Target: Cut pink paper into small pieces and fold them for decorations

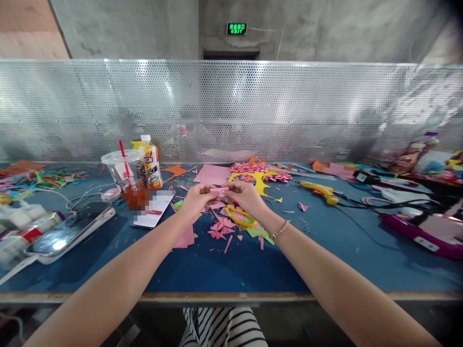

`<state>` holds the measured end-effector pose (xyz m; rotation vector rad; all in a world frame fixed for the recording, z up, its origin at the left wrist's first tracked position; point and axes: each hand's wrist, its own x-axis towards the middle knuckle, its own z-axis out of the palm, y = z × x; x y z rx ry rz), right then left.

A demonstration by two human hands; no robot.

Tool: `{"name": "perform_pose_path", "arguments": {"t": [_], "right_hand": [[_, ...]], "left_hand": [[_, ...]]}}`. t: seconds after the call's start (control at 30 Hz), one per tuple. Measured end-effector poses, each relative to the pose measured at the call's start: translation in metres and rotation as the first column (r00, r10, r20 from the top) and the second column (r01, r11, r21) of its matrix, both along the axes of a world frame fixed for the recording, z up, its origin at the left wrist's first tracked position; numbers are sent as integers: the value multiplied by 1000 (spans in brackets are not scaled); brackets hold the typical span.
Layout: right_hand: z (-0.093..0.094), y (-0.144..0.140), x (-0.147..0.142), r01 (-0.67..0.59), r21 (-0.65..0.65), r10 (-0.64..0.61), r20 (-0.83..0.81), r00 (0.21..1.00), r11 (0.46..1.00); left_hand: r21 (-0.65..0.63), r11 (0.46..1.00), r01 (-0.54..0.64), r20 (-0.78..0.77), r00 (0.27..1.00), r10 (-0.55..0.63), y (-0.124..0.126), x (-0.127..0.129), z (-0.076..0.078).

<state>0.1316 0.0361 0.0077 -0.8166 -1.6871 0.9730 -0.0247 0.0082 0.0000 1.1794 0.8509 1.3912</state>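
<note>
Between my two hands is a small piece of folded pink paper (220, 192), pinched at both ends over the middle of the blue table. My left hand (198, 198) has its thumb and fingers closed on the left end. My right hand (243, 195), with a bracelet at the wrist, grips the right end. Just below the right hand lie yellow-handled scissors (241, 219), their blades hidden. Several folded pink paper pieces (221, 226) are scattered nearer to me. Behind the hands rests a flat pink sheet (212, 174).
At left stand a plastic cup (126, 176) with a red straw, a bottle (151, 164) and a phone (72, 231). A yellow glue gun (320, 192) with a cord lies right. Yellow cut paper (267, 182) sits behind my right hand. A perforated metal screen (231, 106) bounds the back.
</note>
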Motion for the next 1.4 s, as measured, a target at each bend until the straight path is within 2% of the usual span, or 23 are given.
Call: {"name": "perform_pose_path", "arguments": {"t": [0.2, 0.4, 0.53, 0.73, 0.9, 0.97, 1.03, 1.13, 1.23, 1.4], "right_hand": [[-1, 0, 0, 2, 9, -2, 22, 1000, 1000], [1, -5, 0, 0, 100, -12, 111, 994, 995], [3, -8, -1, 47, 158, -66, 121, 990, 986], [5, -9, 0, 51, 205, -80, 138, 987, 977], [7, -9, 0, 43, 149, -58, 95, 994, 988], [8, -9, 0, 30, 105, -36, 50, 998, 994], [8, -10, -2, -6, 25, 6, -19, 1000, 1000], [5, -11, -4, -129, -124, 105, -181, 978, 984], [2, -10, -5, -229, -186, 175, -270, 947, 955], [1, -9, -4, -224, -180, 183, -218, 959, 958]], "left_hand": [[9, 1000, -21, -32, 999, 21, 1, -1, 0], [120, 992, -51, -115, 991, 64, -2, 0, 1], [205, 978, -33, -167, 984, 68, -3, 1, 2], [226, 974, -20, -157, 986, 57, -3, 1, 0], [198, 980, -5, -109, 994, 27, -4, 1, -1], [228, 972, -55, -135, 987, 88, -5, 2, -1], [283, 949, -139, -181, 964, 195, -5, 3, -1], [354, 910, -215, -208, 931, 300, -7, 4, 0], [368, 905, -214, -205, 931, 304, -9, 5, 2], [331, 918, -220, -176, 941, 289, -11, 6, 3]]}}
